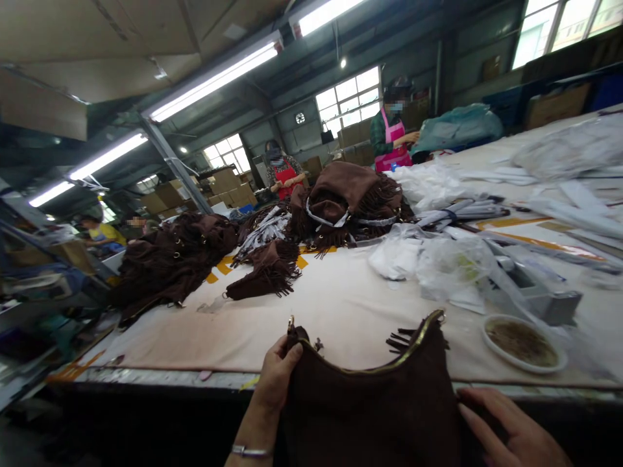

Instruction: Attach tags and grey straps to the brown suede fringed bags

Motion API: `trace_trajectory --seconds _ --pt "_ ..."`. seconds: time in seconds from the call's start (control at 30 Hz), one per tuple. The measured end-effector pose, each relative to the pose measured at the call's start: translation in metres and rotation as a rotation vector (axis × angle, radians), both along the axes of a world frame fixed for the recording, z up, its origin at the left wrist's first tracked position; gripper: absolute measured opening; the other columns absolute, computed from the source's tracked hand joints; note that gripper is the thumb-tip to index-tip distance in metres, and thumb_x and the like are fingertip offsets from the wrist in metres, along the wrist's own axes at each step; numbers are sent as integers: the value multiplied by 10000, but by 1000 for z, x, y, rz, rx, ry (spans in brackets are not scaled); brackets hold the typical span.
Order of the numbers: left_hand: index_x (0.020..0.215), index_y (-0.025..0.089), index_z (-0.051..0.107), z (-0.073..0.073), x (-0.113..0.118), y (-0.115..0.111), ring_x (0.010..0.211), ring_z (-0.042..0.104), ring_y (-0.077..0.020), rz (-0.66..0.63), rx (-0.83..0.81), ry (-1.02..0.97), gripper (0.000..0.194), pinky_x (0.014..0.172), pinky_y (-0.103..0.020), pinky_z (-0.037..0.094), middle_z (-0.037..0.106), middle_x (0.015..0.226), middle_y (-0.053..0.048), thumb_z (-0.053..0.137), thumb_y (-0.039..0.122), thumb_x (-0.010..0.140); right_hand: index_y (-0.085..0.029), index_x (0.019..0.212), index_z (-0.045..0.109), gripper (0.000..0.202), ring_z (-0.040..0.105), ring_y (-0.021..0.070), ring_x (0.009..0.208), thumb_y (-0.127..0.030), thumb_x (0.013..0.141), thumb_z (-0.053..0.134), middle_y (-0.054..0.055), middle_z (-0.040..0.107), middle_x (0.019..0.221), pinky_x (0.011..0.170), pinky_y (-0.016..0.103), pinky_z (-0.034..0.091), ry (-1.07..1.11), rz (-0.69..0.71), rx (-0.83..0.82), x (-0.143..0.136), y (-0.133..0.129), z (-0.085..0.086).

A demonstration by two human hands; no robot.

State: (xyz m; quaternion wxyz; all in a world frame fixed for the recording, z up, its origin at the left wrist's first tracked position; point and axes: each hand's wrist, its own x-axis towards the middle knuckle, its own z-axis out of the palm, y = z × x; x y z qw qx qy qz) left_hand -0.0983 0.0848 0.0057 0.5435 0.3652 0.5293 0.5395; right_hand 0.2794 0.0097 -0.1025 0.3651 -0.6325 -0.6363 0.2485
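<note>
A dark brown fringed handbag [370, 415] hangs upright before me at the table's front edge. Along its curved top runs a gold zipper, with metal rings at both upper corners. My left hand [277, 376] pinches the bag's upper left corner, thumb on the near side; a silver bracelet circles the wrist. On the bag's right side, my right hand [511, 421] grips the edge, its thumb and fingers around the material. Some fringe sticks out behind the right corner. The lower part of the bag runs out of the frame.
A cloth-covered table [341, 305] spreads ahead. On it lie a small brown fringed piece [267, 269], a brown bag heap [180, 253], more fringed bags [350, 194], clear plastic bags [438, 259] and a white bowl [523, 344] of brown bits. Co-workers [392, 133] stand beyond.
</note>
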Motion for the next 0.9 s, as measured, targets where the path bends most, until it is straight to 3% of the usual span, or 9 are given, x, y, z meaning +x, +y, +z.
trace_trajectory --seconds 0.17,0.27,0.33,0.47,0.6,0.67,0.77,0.9 --pt "985 132 663 -15 -5 6 616 678 -169 104 3 -42 514 607 -274 570 728 750 -34 876 442 635 -222 1048 700 327 684 278 1035 -458 884 542 110 708 1127 933 412 571 -160 -129 291 -12 5 16" --pt "978 149 658 -10 -2 -6 642 691 -186 104 52 -77 480 640 -297 582 735 769 -34 864 433 651 -223 1073 691 275 654 282 1086 -394 895 571 111 679 1160 963 439 542 -210 -98 467 -29 10 35" --pt "984 152 670 0 1 -19 678 693 -198 81 102 -32 438 663 -303 580 738 780 -40 841 422 684 -233 1098 684 245 636 274 1125 -345 909 576 108 663 1200 982 430 530 -195 -23 486 -48 15 56" --pt "999 151 706 26 2 -43 788 677 -212 -50 261 271 340 732 -287 552 735 842 -48 778 377 757 -230 1231 639 312 583 268 1233 -313 949 532 122 637 1295 1060 436 483 -55 304 300 -100 31 108" --pt "1113 205 681 41 0 -58 901 668 -231 -211 412 503 354 810 -298 541 732 998 -47 747 321 785 -227 1412 501 519 521 254 1296 -312 912 611 125 584 1379 1098 425 430 56 780 159 -143 48 145" --pt "1151 234 659 44 -2 -64 928 664 -234 -238 445 563 388 821 -295 537 724 1032 -41 752 312 783 -223 1321 580 460 579 248 1185 -292 874 660 100 669 1217 1039 410 453 67 912 183 -152 52 150" --pt "1191 252 638 50 -9 -72 909 654 -237 -345 499 636 426 798 -301 533 706 1033 -51 747 375 798 -182 1046 693 209 619 233 932 -311 887 651 72 703 897 892 395 469 -4 848 273 -150 49 144" --pt "1259 274 637 70 -23 -78 1030 614 -283 -652 585 605 521 916 -392 509 668 1137 -99 562 627 883 -180 985 693 175 609 174 798 -273 960 547 60 682 858 725 288 445 -59 831 286 -130 33 136"
